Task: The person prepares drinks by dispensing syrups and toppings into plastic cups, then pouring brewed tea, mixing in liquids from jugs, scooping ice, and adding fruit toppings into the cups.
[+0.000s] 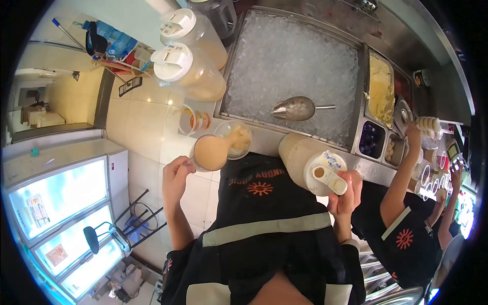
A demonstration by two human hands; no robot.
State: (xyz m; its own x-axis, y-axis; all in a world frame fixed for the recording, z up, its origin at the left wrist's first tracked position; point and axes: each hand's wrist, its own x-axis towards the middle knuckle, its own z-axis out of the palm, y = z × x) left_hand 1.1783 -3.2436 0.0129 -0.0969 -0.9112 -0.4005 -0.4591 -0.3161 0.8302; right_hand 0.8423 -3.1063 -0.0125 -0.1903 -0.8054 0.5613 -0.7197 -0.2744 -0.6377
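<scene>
My left hand (178,173) is closed on the side of a small cup (210,153) filled with milky brown liquid. The cup tilts over a clear plastic cup (245,147), and a stream of the liquid runs into it. Pale contents show inside the clear cup. Fingers of my right hand (346,192) wrap the handle of a plastic pitcher (295,155), which stands at the counter edge. Its white lid (325,165) carries a handwritten label, and its spout opening is uncovered.
Behind the cups, a metal bin of ice (295,56) holds a metal scoop (295,109). Two lidded pitchers (201,84) stand left of it. Another clear cup (181,121) with orange print is nearby. Topping trays (372,138) lie right, where a co-worker's arm (401,178) reaches in.
</scene>
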